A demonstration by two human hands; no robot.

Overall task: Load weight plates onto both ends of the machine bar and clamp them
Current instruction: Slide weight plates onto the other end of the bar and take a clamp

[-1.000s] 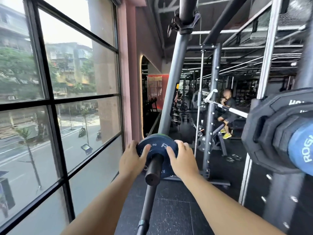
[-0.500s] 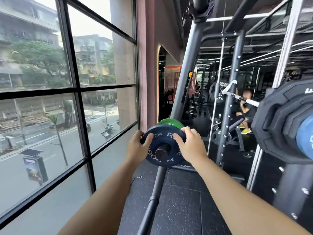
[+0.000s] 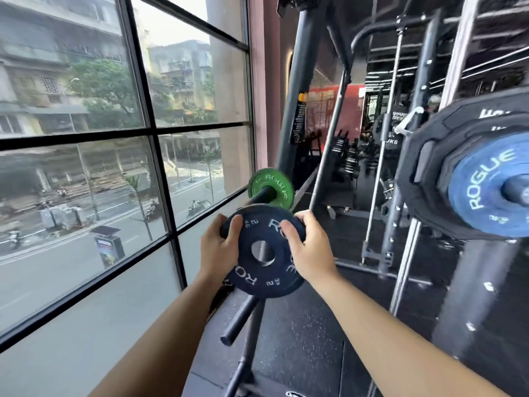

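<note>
A tall window (image 3: pixel 86 173) with black frames fills the left side and looks out on a street, trees and apartment blocks. A pink wall (image 3: pixel 267 81) meets it at the corner. The floor (image 3: pixel 300 345) is black speckled rubber, and dark steel rack uprights (image 3: pixel 300 81) stand on it, with more gym equipment blurred behind. At the right edge hang large black plates (image 3: pixel 429 156) with a blue plate (image 3: pixel 483 173) on the outside. Near the window a small green plate (image 3: pixel 280 183) sits on a dark bar (image 3: pixel 239 319). The bar's free end shows under the rim of the dark 2 kg plate (image 3: pixel 266 282), which is held up facing the camera in front of the bar. The left hand (image 3: pixel 217 247) and right hand (image 3: pixel 310 249) grip its opposite edges, thumbs on the face and fingers curled behind the rim.
</note>
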